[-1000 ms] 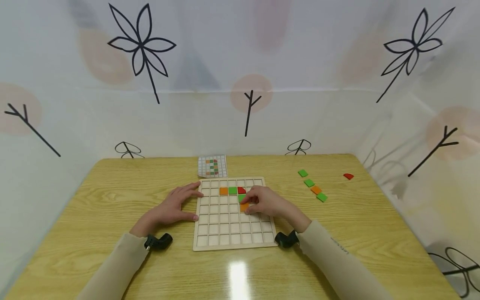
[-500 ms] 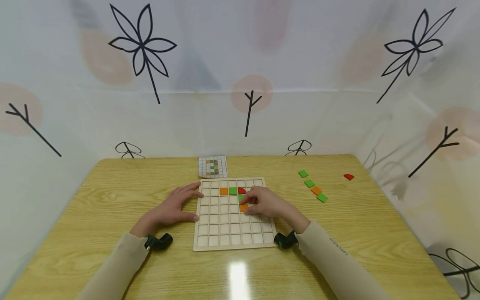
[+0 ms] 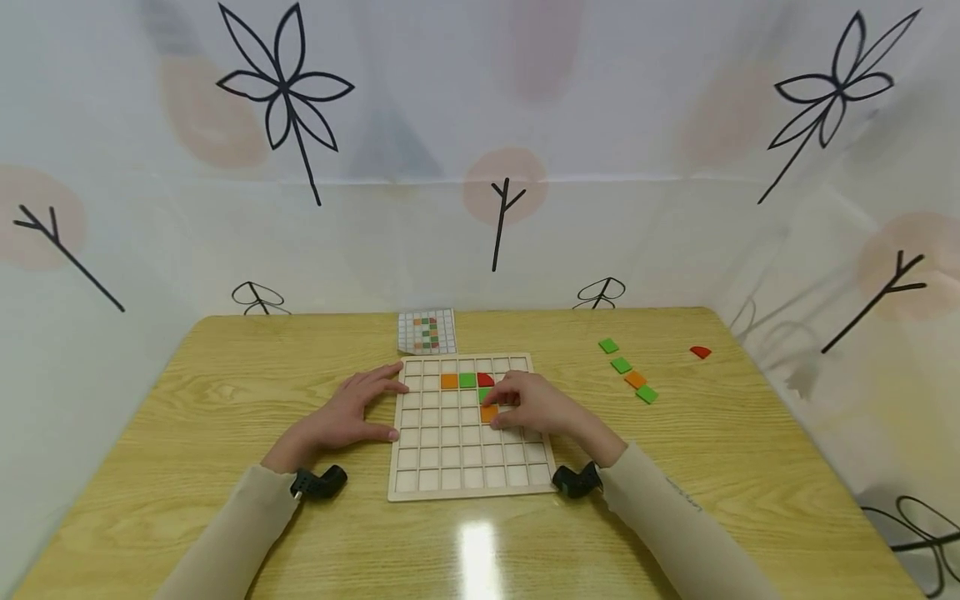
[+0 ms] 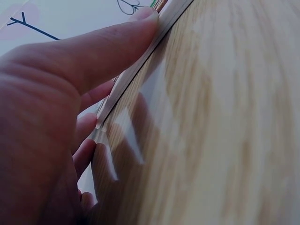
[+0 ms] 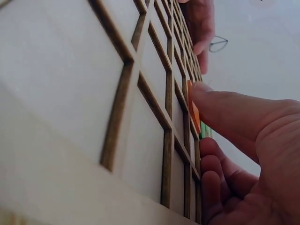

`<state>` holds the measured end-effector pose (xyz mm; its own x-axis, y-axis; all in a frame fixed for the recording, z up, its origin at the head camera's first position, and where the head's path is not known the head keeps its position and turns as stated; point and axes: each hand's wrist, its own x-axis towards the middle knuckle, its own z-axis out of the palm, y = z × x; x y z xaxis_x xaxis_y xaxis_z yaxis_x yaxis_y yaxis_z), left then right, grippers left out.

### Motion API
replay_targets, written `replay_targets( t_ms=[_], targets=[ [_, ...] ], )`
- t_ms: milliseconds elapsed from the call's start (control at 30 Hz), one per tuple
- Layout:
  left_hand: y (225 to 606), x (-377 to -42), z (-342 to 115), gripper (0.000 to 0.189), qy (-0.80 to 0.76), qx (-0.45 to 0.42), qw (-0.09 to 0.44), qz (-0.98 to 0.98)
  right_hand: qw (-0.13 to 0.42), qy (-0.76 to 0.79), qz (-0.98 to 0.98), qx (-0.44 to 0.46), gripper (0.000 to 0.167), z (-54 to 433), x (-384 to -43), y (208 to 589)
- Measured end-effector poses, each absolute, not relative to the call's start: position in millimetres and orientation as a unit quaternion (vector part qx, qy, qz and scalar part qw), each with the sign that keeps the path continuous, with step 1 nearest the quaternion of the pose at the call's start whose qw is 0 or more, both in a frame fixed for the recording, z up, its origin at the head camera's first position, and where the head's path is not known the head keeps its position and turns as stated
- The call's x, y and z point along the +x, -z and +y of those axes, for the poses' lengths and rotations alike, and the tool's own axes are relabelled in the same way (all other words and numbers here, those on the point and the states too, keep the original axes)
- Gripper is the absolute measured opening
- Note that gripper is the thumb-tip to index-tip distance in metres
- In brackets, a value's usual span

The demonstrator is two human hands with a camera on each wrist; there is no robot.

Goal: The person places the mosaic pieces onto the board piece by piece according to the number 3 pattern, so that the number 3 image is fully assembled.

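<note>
A wooden grid board [image 3: 471,467] lies in the middle of the table [image 3: 225,400]. Its upper rows hold an orange tile [image 3: 449,381], a green tile [image 3: 467,380], a red quarter-round tile [image 3: 484,379] and a second green tile [image 3: 483,395]. My right hand [image 3: 510,408] pinches another orange tile [image 3: 489,412] at a cell below them. In the right wrist view the thumb [image 5: 225,110] presses this orange tile [image 5: 194,112], which stands slightly tilted against the board [image 5: 70,70]. My left hand [image 3: 375,406] rests flat against the board's left edge [image 4: 140,61], fingers straight.
A small pattern card [image 3: 426,332] lies behind the board. Loose tiles sit at the right: two green [image 3: 608,345] [image 3: 620,365], one orange [image 3: 635,379], one green [image 3: 647,394], and a red quarter-round [image 3: 701,352]. Printed cloth walls [image 3: 675,233] enclose the table on three sides.
Both hands stay where they were; the right hand keeps the orange tile at the same cell. Only the view shifts slightly.
</note>
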<state>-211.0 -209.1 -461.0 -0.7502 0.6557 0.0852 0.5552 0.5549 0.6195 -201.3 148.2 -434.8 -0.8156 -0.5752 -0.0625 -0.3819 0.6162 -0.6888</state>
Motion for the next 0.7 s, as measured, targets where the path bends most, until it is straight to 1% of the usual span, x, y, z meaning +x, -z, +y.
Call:
replay_targets(
  t_ms=[133,367,700],
  targets=[
    [459.5,-211.1,-208.9,0.066,-0.323,0.349,0.071,0.877,0.137,0.368,0.879,-0.269,0.022,151.0,-202.1,433.2],
    [459.8,-211.0,-209.8,0.068,-0.32,0.34,0.083,0.881,0.134,0.399,0.872,-0.25,0.021,155.4,-200.6,431.1],
    [459.3,-210.7,-209.8,0.069,-0.322,0.338,0.086,0.88,0.09,0.4,0.877,-0.249,0.02,171.9,-203.1,431.3]
  ],
)
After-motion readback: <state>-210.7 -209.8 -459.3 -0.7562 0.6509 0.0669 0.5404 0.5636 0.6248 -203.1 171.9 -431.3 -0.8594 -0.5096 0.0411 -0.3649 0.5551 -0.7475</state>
